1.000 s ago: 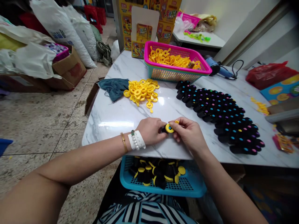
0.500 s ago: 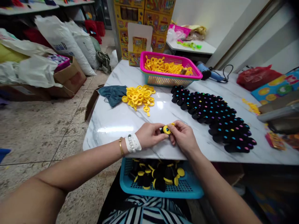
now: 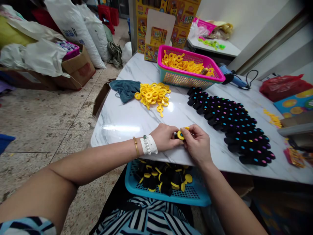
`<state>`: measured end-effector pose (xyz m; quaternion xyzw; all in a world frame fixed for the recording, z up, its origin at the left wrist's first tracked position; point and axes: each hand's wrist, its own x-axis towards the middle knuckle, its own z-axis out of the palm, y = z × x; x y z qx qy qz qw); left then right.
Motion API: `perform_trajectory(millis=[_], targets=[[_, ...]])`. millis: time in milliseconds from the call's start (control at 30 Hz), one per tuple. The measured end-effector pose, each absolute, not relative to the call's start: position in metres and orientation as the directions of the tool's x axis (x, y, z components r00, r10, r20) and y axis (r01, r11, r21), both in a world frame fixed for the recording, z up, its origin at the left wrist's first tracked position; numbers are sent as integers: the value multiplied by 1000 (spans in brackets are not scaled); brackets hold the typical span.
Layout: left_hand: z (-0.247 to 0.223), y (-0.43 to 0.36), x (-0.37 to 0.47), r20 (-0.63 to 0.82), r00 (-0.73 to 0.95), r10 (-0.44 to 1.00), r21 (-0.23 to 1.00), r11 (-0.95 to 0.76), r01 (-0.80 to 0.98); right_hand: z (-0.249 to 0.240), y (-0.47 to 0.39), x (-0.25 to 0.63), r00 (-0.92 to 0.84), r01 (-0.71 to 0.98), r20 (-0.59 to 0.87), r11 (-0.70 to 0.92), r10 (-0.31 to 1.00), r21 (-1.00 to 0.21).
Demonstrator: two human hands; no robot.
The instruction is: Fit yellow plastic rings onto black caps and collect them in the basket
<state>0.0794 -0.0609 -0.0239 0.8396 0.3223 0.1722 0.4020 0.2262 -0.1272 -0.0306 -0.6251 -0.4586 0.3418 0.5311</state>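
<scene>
Over the table's near edge, my left hand (image 3: 164, 137) pinches a small black piece topped by a yellow ring cap (image 3: 180, 135). From the other side, the fingers of my right hand (image 3: 198, 143) are closed on that same yellow cap, with its round tab poking up. A blue dot shows in the ring's centre; the fingers hide most of the black part. Beyond my hands lies a loose pile of yellow ring caps (image 3: 152, 94). To the right stand rows of black pieces (image 3: 220, 114) with coloured dots on top.
A blue basket (image 3: 193, 196) below the table edge holds black pieces with yellow caps. A pink-rimmed basket (image 3: 215, 75) of yellow parts stands at the back, by stacked yellow boxes (image 3: 181, 23). A dark cloth (image 3: 127, 89) lies left; a blue heat-gun-like tool (image 3: 234, 80) lies right.
The view has shifted, so the table things appear moved. Both hands stay closed on the black piece and its yellow cap, with hardly any change in grip.
</scene>
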Motion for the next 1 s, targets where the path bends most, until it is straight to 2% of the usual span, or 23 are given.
perform_trajectory(millis=[133, 200, 333, 467, 567, 700, 833, 1000], targets=[[-17, -57, 78, -181, 748, 639, 915, -169, 367, -30, -132, 225, 326, 219, 16, -59, 945, -974], [-17, -55, 80, -221, 753, 620, 933, -90, 348, -31, -134, 224, 329, 240, 28, -55, 944, -969], [-23, -58, 82, -88, 724, 684, 931, -202, 304, -33, -135, 224, 353, 299, 53, -59, 934, -952], [-29, -63, 80, 54, 689, 723, 904, -328, 274, -31, -132, 230, 300, 241, -32, -108, 953, -965], [-29, -60, 78, -5, 709, 705, 914, -284, 289, -27, -130, 239, 139, 96, -157, -171, 978, -981], [-27, -53, 81, -189, 756, 627, 949, -82, 304, -23, -134, 248, -34, -54, -239, -240, 970, -969], [-25, -47, 88, -254, 740, 623, 952, 26, 305, -22, -136, 250, -33, -29, -245, -246, 969, -969], [-24, -49, 88, -211, 733, 646, 947, -52, 317, -24, -133, 247, 13, -67, -230, -228, 973, -971]])
